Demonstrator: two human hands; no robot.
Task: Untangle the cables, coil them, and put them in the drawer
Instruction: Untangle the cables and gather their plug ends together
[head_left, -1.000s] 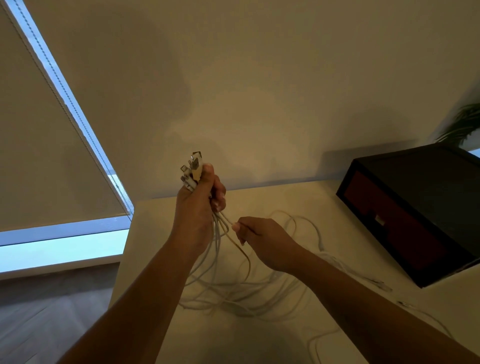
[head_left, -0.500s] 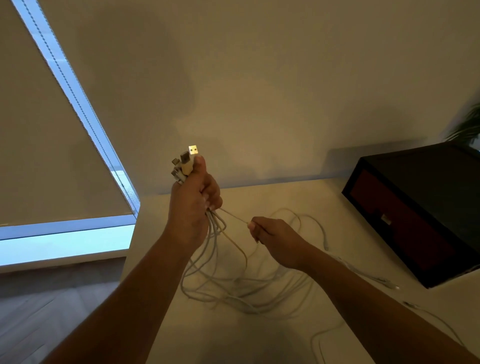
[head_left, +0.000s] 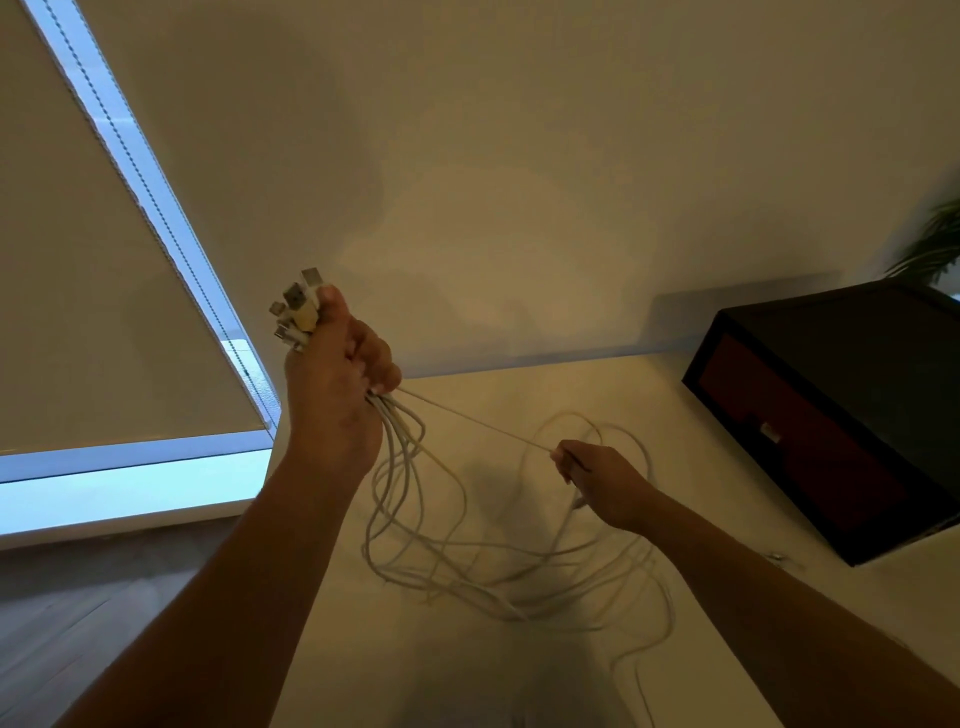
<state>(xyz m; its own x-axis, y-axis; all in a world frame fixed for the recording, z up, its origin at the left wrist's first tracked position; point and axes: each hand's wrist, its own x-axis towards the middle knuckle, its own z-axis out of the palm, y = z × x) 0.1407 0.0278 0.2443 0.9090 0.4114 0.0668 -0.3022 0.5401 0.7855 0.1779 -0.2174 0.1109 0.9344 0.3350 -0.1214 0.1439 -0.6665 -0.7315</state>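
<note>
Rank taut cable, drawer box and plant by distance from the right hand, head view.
1. Taut cable: pinched in the right hand's grip.
2. Drawer box: right of the hand.
3. Plant: beyond the box, far right.

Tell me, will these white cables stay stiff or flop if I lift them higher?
Probably flop: below the left hand the white cables sag in loose loops onto the table. Likely to snag, since those loops cross each other. Only the strand the right hand pulls runs straight, so they seem to need tension to hold shape.
</note>
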